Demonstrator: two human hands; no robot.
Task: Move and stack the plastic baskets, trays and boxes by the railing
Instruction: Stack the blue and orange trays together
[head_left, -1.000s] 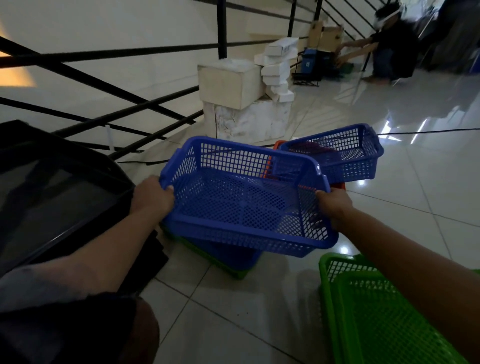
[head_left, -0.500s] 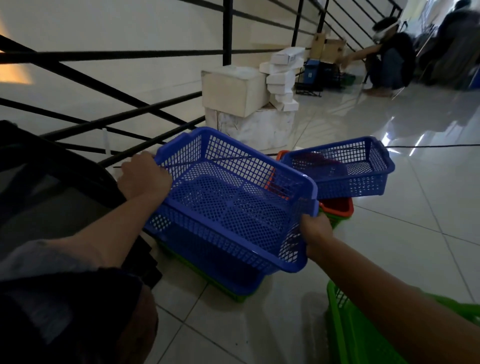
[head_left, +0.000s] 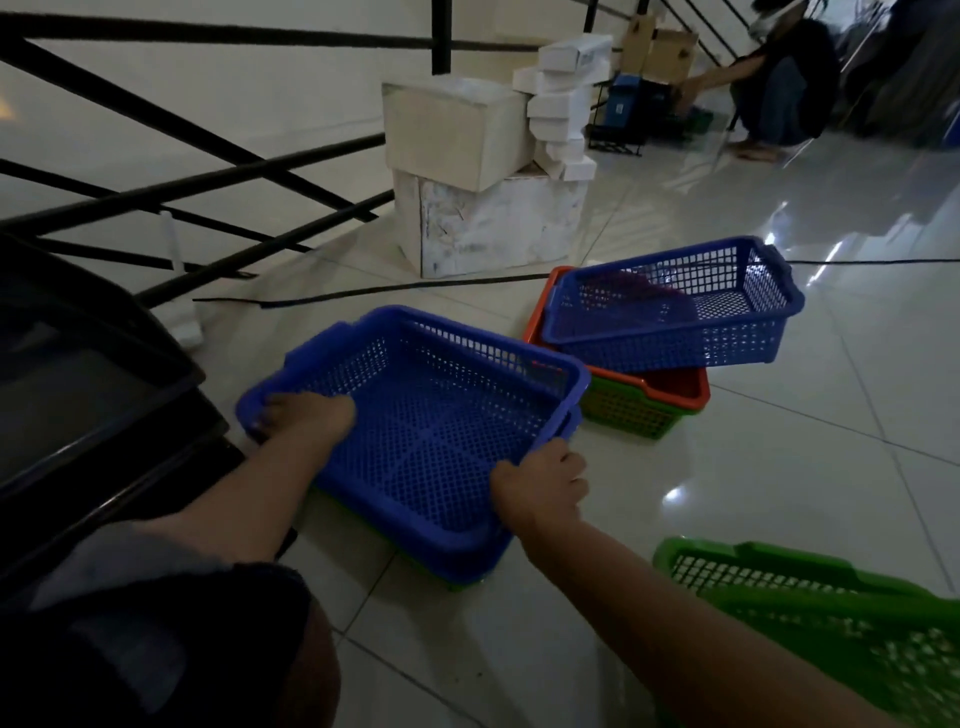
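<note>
While it sits nested on a stack with a blue and a green rim showing beneath it, the near blue basket (head_left: 415, 431) is held at both ends. Its left rim is gripped by the left hand (head_left: 306, 421), with the fingers curled over the edge. Its near right corner is gripped by the right hand (head_left: 540, 483), whose fingers are curled round the rim. The stack is set on the tiled floor (head_left: 779, 467), just beside a black tray (head_left: 78, 389) at the left.

Further right, a second blue basket (head_left: 675, 306) is seen tilted across an orange basket (head_left: 675, 387), which is nested in a green basket (head_left: 628, 415). Another green basket (head_left: 805, 608) is seen at the lower right, partly hidden by the right forearm.

Behind the baskets, white boxes (head_left: 467, 171) are stacked by the black railing (head_left: 208, 176), and a cable (head_left: 389, 291) is laid across the floor. A crouching person (head_left: 779, 88) is seen far back.
</note>
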